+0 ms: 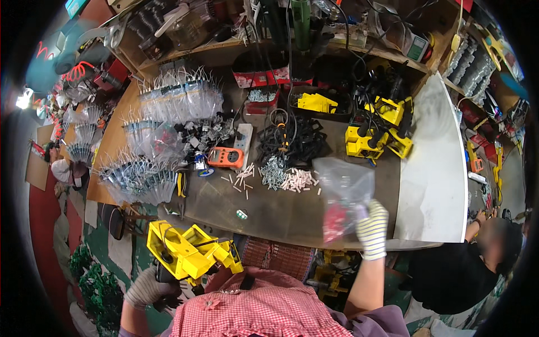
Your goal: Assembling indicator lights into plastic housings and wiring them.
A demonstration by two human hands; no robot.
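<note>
My left hand [150, 288], in a pale knitted glove, is closed around a dark part of a yellow frame with black fittings [188, 251]. The frame is tilted over the near left side, in front of the table edge. My right hand [373, 229], in a striped glove, grips the side of a clear plastic bag [347, 181]. Red pieces [335, 220] show through the bag's lower part, above the front of the table. A small green and white part [241, 214] lies on the tabletop between my hands.
Several similar yellow frames [366, 142] stand at the back right, beside a white sheet [429, 168]. Mid-table lie pale pegs [298, 180], screws [273, 173], black cables [295, 140] and an orange meter [225, 157]. Bundled bagged parts [182, 101] fill the left. Another person [460, 267] sits at the right.
</note>
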